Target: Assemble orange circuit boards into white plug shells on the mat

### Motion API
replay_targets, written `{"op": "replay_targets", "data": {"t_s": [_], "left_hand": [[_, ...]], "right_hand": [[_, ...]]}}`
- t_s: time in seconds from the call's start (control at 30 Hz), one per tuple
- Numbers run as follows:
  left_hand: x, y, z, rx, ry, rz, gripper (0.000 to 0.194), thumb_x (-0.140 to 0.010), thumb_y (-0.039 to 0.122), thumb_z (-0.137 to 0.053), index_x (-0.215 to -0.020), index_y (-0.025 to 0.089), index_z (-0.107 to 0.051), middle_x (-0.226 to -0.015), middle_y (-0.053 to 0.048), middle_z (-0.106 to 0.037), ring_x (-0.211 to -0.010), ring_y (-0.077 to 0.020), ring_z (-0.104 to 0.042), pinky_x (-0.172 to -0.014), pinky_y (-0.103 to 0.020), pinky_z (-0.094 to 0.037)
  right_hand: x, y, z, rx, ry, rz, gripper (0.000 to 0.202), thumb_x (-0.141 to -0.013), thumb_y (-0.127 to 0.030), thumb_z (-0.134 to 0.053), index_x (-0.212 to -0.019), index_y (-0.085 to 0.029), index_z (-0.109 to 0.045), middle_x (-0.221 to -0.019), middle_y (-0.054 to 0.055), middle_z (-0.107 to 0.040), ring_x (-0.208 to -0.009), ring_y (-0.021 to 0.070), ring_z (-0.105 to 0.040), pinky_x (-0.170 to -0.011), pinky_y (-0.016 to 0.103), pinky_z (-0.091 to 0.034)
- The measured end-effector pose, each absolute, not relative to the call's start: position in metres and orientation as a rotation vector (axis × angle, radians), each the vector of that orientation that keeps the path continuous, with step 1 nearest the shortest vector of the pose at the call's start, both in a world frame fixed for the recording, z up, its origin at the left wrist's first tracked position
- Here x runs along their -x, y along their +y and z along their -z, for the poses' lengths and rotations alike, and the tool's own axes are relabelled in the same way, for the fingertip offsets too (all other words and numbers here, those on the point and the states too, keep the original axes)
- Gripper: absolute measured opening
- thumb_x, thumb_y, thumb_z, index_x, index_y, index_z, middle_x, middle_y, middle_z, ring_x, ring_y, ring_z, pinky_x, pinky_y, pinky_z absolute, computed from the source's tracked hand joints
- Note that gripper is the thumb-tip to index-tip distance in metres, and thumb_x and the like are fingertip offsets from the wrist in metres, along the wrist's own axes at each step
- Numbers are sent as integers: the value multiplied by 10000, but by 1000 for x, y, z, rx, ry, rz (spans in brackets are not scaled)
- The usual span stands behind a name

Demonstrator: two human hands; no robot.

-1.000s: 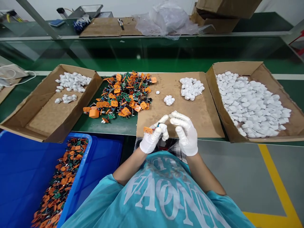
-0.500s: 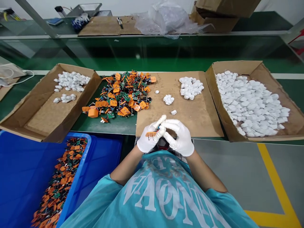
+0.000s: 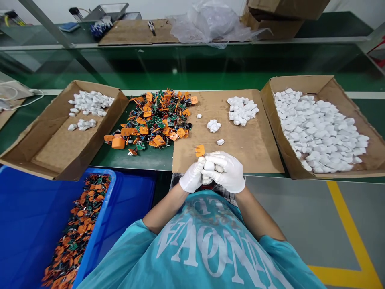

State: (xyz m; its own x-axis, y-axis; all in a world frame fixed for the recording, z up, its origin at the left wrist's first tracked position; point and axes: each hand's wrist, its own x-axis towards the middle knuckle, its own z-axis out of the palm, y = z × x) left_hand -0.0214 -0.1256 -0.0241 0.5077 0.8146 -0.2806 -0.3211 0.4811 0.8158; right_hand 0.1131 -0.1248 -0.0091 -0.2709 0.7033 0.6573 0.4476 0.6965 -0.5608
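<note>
Gloves (image 3: 233, 178), white on both wrists, come together at the near edge of a cardboard sheet (image 3: 255, 154) in the head view. The left hand (image 3: 190, 176) has a narrow grip, its thumb and fingertips pinched at the left side of a white piece (image 3: 209, 165). The right hand (image 3: 229, 171) curls in from the other side, its grip bent around that same white piece. So the white piece sits between the 2 hands, just in front of the teal shirt (image 3: 207, 249). Right beyond the left fingertips I see an orange pronged piece (image 3: 199, 151); whether it is held or lies on the cardboard, I cannot tell. Near it a loose white part (image 3: 220, 142) lies on the sheet, and farther out are a small white cluster (image 3: 213, 126), a lone white bit (image 3: 199, 116) and a larger white pile (image 3: 242, 111). To the person's left, a heap of orange and green parts (image 3: 156, 120) spreads over the worktop (image 3: 135, 160). The right carton (image 3: 300, 84) carries a broad layer of white parts (image 3: 321, 136); the left carton (image 3: 55, 144) holds 2 smaller groups (image 3: 92, 104). Below that, a blue bin (image 3: 27, 208) contains many orange parts (image 3: 78, 228).
</note>
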Motion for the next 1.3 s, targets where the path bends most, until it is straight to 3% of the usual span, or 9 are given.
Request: {"op": "replay_targets", "data": {"t_s": [0.13, 0.27, 0.5, 0.63, 0.73, 0.83, 1.07, 1.17, 1.3], "left_hand": [[20, -125, 23, -740, 765, -783, 794, -521, 915, -488, -612, 134, -596, -395, 72, -302, -344, -44, -234, -350, -214, -167], [21, -126, 16, -813, 900, -862, 743, -536, 862, -564, -629, 126, -596, -464, 42, -424, -385, -39, -288, -372, -211, -201], [17, -129, 24, -863, 880, -883, 709, -528, 865, -568, -486, 180, -389, -396, 69, -308, -354, -36, -262, -358, -216, -190], [17, -131, 25, -862, 887, -906, 697, -575, 874, -513, -517, 190, -395, -383, 77, -290, -343, -41, -244, -351, -217, -202], [19, -130, 22, -932, 923, -909, 686, -692, 843, -419, -519, 180, -450, -384, 51, -338, -356, -60, -303, -369, -228, -248], [23, -127, 23, -957, 999, -860, 739, -718, 860, -304, -511, 175, -488, -371, 40, -340, -352, -72, -317, -367, -237, -251], [33, -124, 31, -1026, 782, -846, 699, -703, 840, -401, -605, 161, -537, -447, 47, -386, -391, -68, -327, -397, -228, -287], [35, -124, 29, -1115, 771, -1005, 610, -748, 760, -470, -607, 169, -526, -559, 3, -503, -538, -116, -487, -543, -262, -432], [36, -122, 27, -1275, 946, -1097, 524, -749, 681, -566, -885, 182, -648, -933, -85, -676, -956, -234, -611, -882, -364, -482]], "right_hand": [[-113, -126, 12, 888, -1873, -368, 268, -829, -333, -689, -1083, -271, -635, -992, 54, -727, -967, 228, -683, -858, 385, -558], [-109, -127, 12, 896, -1668, -831, 312, -778, -453, -718, -997, -246, -637, -1042, 63, -709, -974, 220, -680, -863, 377, -557], [-99, -133, 2, 949, -1193, -1399, 375, -701, -507, -763, -741, -227, -517, -766, -8, -684, -566, 140, -644, -487, 268, -535], [-100, -135, 1, 1036, -1276, -1202, 326, -814, -535, -639, -745, -227, -560, -631, -28, -657, -496, 134, -619, -489, 269, -536], [-104, -133, 5, 1097, -1569, -910, 294, -857, -507, -596, -946, -229, -634, -866, 33, -740, -717, 188, -710, -649, 316, -588], [-109, -128, 12, 1041, -1838, -551, 299, -821, -422, -676, -1049, -234, -634, -1102, 77, -717, -1034, 246, -681, -882, 386, -566], [-108, -128, 15, 973, -1827, -494, 354, -856, -329, -640, -1192, -237, -575, -1205, 97, -672, -1134, 239, -636, -943, 412, -556], [-105, -132, 13, 997, -1724, -460, 408, -832, -295, -666, -1219, -234, -550, -1301, 118, -607, -1181, 249, -606, -962, 424, -546], [-104, -134, 16, 974, -1738, -307, 366, -832, -194, -645, -1183, -258, -565, -1341, 111, -570, -1191, 251, -597, -960, 430, -545]]}}
